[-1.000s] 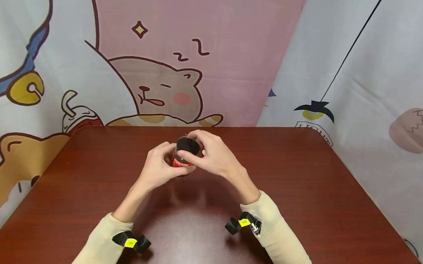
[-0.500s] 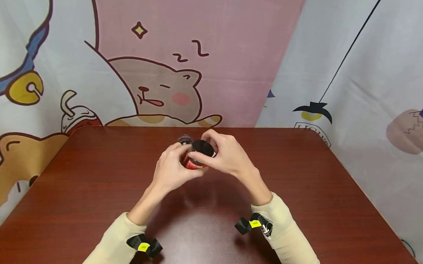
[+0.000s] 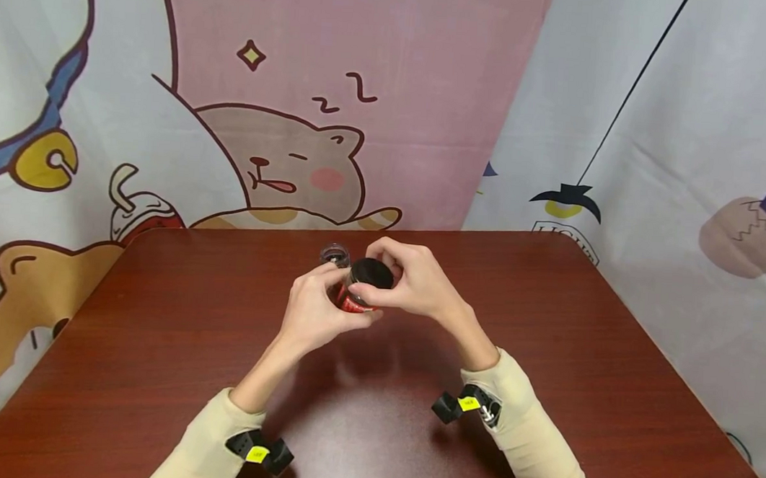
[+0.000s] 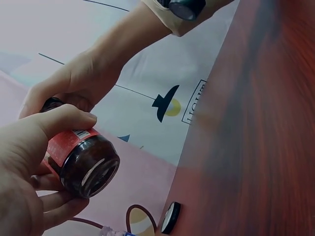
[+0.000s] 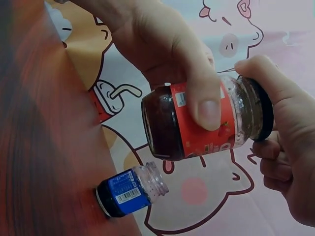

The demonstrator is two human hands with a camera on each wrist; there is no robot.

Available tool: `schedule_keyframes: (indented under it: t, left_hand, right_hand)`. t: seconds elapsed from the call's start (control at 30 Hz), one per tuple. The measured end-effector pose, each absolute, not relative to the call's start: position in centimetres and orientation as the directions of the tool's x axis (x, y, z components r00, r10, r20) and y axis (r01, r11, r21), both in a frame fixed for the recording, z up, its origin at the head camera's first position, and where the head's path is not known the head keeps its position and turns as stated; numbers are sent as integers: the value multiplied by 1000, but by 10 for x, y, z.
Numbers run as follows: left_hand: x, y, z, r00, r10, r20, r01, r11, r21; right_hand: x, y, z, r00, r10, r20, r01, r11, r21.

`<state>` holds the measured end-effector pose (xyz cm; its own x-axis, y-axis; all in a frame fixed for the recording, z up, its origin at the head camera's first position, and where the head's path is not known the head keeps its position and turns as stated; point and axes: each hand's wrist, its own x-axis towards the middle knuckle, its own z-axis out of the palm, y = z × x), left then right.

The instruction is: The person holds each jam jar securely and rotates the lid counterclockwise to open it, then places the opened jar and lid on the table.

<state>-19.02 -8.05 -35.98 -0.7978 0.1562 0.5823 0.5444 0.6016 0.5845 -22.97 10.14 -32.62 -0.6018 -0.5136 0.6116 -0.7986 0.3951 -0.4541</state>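
Note:
My left hand grips a glass jar with a red label and dark contents, thumb on one side and fingers on the other. The jar is held above the table. My right hand holds its black lid between thumb and curled fingers. In the right wrist view the lid sits on the jar's mouth. From the left wrist, the jar's glass base shows while my right hand hides most of the lid. Behind my left hand stands a lidless glass jar with a blue label.
A loose black lid with a pale inside lies on the table near the blue-labelled jar. The dark red-brown wooden table reaches back to a printed cartoon curtain, which also runs along both sides.
Both hands and the red-labelled jar have shifted right and slightly nearer, bringing the blue-labelled jar into sight. My right hand stays on the black lid throughout.

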Motion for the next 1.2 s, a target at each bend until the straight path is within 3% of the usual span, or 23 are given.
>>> schedule_keyframes:
  t: [0.73,1.0,1.2]
  left_hand:
    - [-187,-93,-349,-800,313,511,599,392,698]
    - [-170,-96,-326,-741,535,406,524,82,848]
    - [-174,-97,-333,-683,634,363,432,-50,900]
  right_hand:
    - [-216,91,-325,-534,-479,697,-845,329,-421]
    - [-188,90,-289,-449,-585,676,-876,138,-462]
    - [-183,97,-275,-356,-679,642,-884,21,-467]
